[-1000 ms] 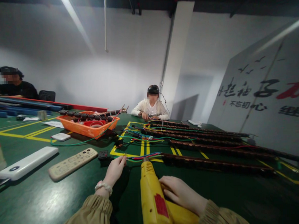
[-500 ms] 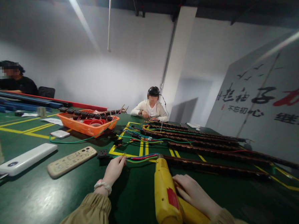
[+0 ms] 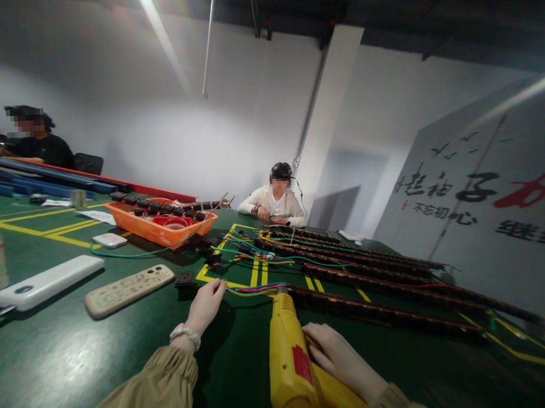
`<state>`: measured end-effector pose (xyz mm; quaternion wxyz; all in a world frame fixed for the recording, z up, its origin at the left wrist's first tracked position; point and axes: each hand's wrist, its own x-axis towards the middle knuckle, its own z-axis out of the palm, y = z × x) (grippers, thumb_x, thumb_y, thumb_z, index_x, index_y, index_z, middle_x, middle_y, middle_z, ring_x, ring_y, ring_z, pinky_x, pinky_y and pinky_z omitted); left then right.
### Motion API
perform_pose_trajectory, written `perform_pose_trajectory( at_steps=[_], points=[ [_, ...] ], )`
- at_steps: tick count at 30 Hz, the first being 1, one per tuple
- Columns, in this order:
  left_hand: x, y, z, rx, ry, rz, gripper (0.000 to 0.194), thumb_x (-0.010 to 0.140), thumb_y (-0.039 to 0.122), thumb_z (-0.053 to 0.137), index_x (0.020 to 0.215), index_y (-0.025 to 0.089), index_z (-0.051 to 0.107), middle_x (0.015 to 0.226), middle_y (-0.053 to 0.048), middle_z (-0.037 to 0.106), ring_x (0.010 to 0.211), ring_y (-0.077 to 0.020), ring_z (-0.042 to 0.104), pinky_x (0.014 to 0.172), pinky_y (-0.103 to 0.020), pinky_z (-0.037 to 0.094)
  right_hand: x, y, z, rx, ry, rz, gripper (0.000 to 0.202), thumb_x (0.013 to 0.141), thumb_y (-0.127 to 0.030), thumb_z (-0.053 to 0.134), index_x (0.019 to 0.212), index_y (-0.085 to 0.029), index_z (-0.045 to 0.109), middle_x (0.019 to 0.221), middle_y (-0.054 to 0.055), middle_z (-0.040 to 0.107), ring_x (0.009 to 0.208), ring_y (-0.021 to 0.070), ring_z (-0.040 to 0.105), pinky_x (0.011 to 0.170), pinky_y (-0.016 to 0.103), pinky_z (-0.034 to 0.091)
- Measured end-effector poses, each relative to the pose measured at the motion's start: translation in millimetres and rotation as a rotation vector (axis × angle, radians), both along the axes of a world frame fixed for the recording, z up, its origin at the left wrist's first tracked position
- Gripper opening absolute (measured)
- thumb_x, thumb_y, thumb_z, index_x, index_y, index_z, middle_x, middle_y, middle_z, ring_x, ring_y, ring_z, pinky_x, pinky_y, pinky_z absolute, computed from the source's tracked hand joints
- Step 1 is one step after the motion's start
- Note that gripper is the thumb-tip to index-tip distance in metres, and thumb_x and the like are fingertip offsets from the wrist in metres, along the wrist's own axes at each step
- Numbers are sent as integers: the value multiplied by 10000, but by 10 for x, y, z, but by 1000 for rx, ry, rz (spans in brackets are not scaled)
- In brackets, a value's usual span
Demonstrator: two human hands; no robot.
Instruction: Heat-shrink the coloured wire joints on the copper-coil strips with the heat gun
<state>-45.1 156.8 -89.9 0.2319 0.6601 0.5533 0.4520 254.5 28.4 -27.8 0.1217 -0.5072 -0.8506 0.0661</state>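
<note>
My right hand is wrapped round the handle of a yellow heat gun with a red label. Its nozzle points away from me, at the colored wires by the end of the nearest long dark strip. With fingers pinched, my left hand grips the other end of these wires. Just left of those fingertips lies a black socket on the green table. Whether the nozzle touches the wires I cannot tell.
An orange basket holds dark parts. Left of my hand lie a beige remote and a white device. More dark strips with loose wires extend to the right. A person sits across the table; another person is far left.
The heat gun and my right hand have shifted slightly left, along the wires. My left hand keeps its pinch, and the view has tilted a little.
</note>
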Motion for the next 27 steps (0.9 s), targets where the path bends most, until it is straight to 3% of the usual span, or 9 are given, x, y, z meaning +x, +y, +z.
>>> perform_pose_trajectory(
  at_steps=[5, 12, 27],
  points=[
    [-17, 2, 22, -8, -26, 33, 371, 838, 439, 375, 591, 181, 480, 583, 13, 525, 597, -121, 500, 596, -215, 340, -151, -25, 17, -34, 14, 41, 202, 873, -165, 421, 1023, -184, 554, 1008, 37, 589, 911, 174, 523, 896, 325, 355],
    [-124, -175, 194, -56, 19, 272, 336, 815, 411, 388, 621, 201, 566, 652, -26, 598, 631, -155, 532, 574, -231, 321, -372, -62, 24, -55, 33, 113, 200, 858, -154, 441, 1027, -178, 546, 1009, 43, 587, 901, 176, 507, 829, 298, 368],
    [-134, -152, 153, -111, 118, 200, 349, 847, 401, 333, 656, 200, 546, 759, -50, 647, 699, -166, 578, 599, -229, 333, -972, 51, -15, -2, -48, 281, 144, 852, -182, 486, 993, -182, 518, 947, 23, 579, 853, 151, 509, 793, 269, 347]
  ],
)
